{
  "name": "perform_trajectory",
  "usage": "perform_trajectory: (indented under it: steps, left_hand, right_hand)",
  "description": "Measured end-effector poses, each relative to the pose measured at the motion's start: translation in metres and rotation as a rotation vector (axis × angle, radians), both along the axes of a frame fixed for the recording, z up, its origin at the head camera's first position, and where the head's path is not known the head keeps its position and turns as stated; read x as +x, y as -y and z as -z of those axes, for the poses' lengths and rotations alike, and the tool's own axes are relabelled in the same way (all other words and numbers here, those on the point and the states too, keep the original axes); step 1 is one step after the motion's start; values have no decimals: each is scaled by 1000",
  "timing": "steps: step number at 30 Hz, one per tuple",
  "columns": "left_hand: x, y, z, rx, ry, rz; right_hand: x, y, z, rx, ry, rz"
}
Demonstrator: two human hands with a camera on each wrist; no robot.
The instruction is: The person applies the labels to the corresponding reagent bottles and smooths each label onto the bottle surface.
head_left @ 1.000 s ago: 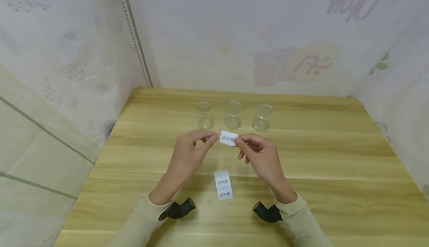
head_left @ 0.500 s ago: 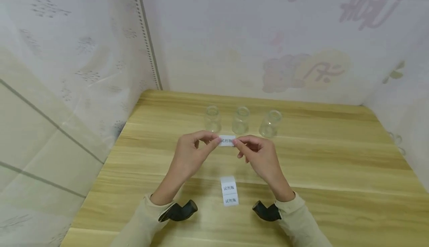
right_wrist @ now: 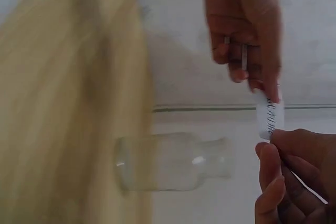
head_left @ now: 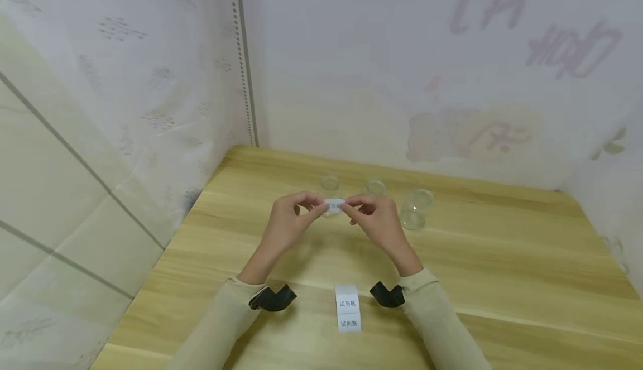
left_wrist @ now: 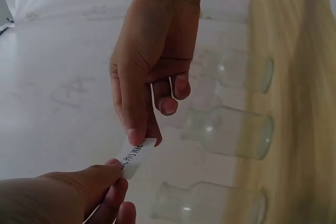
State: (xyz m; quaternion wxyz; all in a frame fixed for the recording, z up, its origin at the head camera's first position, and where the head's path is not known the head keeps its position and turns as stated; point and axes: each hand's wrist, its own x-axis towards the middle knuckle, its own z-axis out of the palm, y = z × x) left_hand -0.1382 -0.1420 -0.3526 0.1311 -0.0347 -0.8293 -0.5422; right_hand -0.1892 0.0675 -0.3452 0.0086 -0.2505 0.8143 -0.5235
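Between my two hands a small white label (head_left: pixel 334 206) with printed black characters is stretched, held above the table. My left hand (head_left: pixel 291 216) pinches its left end between thumb and forefinger. The right hand (head_left: pixel 375 218) pinches the opposite end the same way. Behind the label stands the left glass bottle (head_left: pixel 330 183), partly covered by it in the head view. A middle glass bottle (head_left: pixel 375 187) is mostly hidden by my right hand. The right glass bottle (head_left: pixel 417 209) shows in full. In the left wrist view the label (left_wrist: pixel 137 157) bows slightly between the fingertips.
A strip of white backing paper with two more labels (head_left: pixel 348 310) lies on the wooden table (head_left: pixel 502 280) between my forearms. Black curved pieces (head_left: pixel 273 298) stick out at both cuffs. Patterned pale curtains (head_left: pixel 351 80) enclose the table's back and sides.
The left hand, earlier just short of the label, now pinches its left end. Both hands have moved forward with the label to the left bottle. The head view has shifted.
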Motion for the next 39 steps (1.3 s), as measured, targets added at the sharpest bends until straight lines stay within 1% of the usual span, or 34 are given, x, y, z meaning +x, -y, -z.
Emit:
perform_trajectory:
  steps: [3, 6, 9, 12, 15, 21, 24, 30, 34, 39]
  left_hand:
    - [-11, 3, 21, -8, 34, -4]
    - [-17, 5, 34, 5, 46, -12]
    - [-21, 8, 41, 24, 30, -29]
    - [-22, 9, 48, 30, 33, -34]
    - [-25, 10, 55, 35, 42, -37]
    - [-30, 12, 65, 60, 33, -24]
    - [-33, 12, 68, 72, 39, -23]
    - [-36, 12, 73, 97, 48, -16]
    - [-39, 12, 76, 91, 49, -16]
    - [-41, 13, 77, 86, 52, -20]
  right_hand:
    - [-9, 6, 19, 79, -43, 40]
    - [-13, 10, 30, 106, -57, 78]
    - [-17, 14, 35, 108, -49, 93]
    - [-18, 16, 41, 111, -13, 94]
    - [-19, 17, 44, 122, 12, 92]
    - [-25, 18, 49, 129, -10, 88]
    - [-28, 18, 51, 128, -29, 82]
    - [-28, 19, 52, 135, -34, 89]
    - [-28, 20, 54, 137, -32, 91]
    - [-31, 22, 56, 157, -49, 86]
